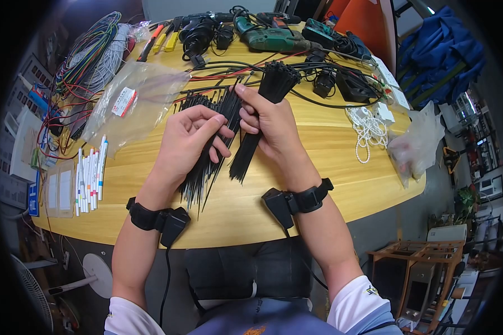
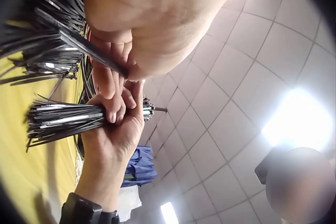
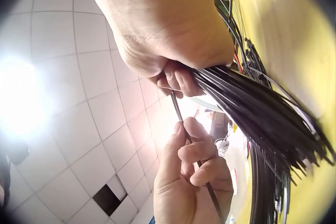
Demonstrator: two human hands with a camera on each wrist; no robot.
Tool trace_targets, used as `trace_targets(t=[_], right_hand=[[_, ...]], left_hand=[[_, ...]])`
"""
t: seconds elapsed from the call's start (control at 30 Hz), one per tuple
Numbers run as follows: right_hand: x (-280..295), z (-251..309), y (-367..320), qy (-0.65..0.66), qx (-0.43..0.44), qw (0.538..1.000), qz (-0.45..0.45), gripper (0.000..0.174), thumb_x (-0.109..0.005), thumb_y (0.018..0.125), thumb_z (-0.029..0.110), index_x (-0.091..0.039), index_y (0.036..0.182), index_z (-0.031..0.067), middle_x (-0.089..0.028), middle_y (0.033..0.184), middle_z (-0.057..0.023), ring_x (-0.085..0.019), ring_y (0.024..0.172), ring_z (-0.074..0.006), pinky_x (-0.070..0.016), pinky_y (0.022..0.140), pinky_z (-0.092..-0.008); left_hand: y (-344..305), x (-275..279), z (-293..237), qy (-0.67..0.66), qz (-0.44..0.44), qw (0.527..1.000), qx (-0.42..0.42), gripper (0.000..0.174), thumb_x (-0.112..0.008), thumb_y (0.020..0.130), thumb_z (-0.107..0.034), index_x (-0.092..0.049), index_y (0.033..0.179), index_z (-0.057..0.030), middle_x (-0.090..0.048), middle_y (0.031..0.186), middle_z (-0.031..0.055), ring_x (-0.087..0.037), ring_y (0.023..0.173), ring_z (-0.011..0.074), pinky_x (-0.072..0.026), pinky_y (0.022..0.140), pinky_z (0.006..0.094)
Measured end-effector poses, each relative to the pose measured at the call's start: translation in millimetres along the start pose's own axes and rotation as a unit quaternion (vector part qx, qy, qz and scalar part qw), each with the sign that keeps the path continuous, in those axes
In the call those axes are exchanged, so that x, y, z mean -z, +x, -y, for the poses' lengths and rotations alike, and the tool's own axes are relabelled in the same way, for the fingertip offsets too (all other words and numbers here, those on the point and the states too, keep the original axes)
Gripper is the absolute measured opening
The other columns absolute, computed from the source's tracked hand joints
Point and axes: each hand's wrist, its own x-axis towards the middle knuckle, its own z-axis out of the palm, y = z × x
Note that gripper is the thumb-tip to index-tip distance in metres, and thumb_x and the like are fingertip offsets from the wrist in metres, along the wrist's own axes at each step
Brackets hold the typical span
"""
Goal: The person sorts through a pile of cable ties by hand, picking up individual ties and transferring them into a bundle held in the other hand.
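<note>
Black plastic ties (image 1: 198,180) lay in a loose pile on the desk (image 1: 346,184), left of the bundle (image 1: 277,81); the left grip (image 1: 190,137), also left of the bundle, pinched one slim tie (image 3: 177,108) between thumb and fingers; this tie's long axis ran across the gap toward the bundle, reaching the fingers of the right grip (image 1: 274,124); that grip was closed round the bundle, whose heads pointed away from the person.

Free tabletop (image 1: 325,159) left of white beads (image 1: 368,127)

No text can be read, even on the plastic bag's (image 1: 151,85) label (image 1: 124,102).
</note>
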Motion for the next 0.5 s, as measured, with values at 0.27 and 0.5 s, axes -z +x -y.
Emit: trace_targets(t=[0.27, 0.5], right_hand=[[0.2, -1.8, 3.4, 0.029, 0.032, 0.999, -0.013, 0.015, -0.072, 0.088, 0.01, -0.061, 0.087, -0.0005, -0.044, 0.06, 0.0058, -0.036, 0.045, -0.0017, -0.0253, 0.041, -0.02], [0.9, -3.3, 2.5, -0.007, 0.031, 0.999, 0.009, 0.017, -0.074, 0.085, 0.009, -0.064, 0.089, -0.004, -0.045, 0.057, 0.0062, -0.035, 0.044, -0.0016, -0.0243, 0.042, -0.0206]], left_hand=[[2.0, 2.7, 2.7, -0.002, 0.008, 1.0, -0.017, 0.016, -0.059, 0.097, -0.011, -0.061, 0.097, 0.0045, -0.069, 0.08, 0.0129, -0.066, 0.059, 0.0138, -0.0496, 0.048, 0.0215], [2.4, 3.3, 3.7, -0.029, 0.0, 0.999, -0.029, 0.018, -0.059, 0.097, -0.013, -0.062, 0.098, 0.0051, -0.069, 0.08, 0.0128, -0.066, 0.059, 0.0131, -0.0489, 0.048, 0.0215]])
